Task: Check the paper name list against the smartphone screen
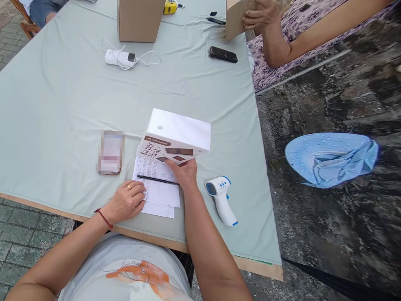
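Observation:
My right hand (185, 172) grips the lower right part of a white and brown "Super Meal" box (180, 129), thumb on its printed front. The box is tilted above the far end of some printed paper sheets (159, 194). A black pen (156, 179) lies across the sheets. My left hand (129, 200) rests palm down on the tablecloth and the left edge of the papers, its fingers loosely bent and holding nothing visible. Past the left hand lies a phone (110, 152) with a blurred screen. Right of my right forearm is a white and blue infrared thermometer (221, 198).
A cardboard box (139, 21), a white device with a cable (120, 58), a yellow tape measure (171, 6) and a black case (223, 54) are farther back. At upper right another person's hand (263, 16) holds a carton (234, 19). A blue hat (332, 159) lies beyond the table's right edge.

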Demonstrator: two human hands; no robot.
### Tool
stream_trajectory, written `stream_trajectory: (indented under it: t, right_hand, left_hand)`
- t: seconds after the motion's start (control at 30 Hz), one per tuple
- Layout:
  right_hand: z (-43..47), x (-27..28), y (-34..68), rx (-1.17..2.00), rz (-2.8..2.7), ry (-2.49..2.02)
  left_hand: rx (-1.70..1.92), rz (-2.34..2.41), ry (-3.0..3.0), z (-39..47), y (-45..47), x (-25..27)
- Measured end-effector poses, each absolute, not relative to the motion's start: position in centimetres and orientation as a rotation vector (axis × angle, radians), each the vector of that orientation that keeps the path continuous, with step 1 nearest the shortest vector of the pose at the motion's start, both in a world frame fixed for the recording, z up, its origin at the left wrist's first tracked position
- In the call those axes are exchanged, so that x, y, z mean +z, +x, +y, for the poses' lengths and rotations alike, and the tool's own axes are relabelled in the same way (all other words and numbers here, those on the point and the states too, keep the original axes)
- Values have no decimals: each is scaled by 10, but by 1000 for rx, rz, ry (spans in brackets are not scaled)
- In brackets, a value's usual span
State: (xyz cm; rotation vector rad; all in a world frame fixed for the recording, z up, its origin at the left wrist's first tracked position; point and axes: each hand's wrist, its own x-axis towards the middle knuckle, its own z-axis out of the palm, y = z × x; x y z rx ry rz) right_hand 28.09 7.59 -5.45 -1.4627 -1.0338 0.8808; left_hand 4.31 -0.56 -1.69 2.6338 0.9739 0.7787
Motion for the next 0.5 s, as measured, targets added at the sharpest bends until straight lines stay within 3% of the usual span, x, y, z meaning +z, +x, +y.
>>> stream_trajectory:
  t: [0.5]
  right_hand:
    - [13, -64, 291, 680, -1222, -1537]
  left_hand:
    - [850, 965, 2654, -8, 43, -17]
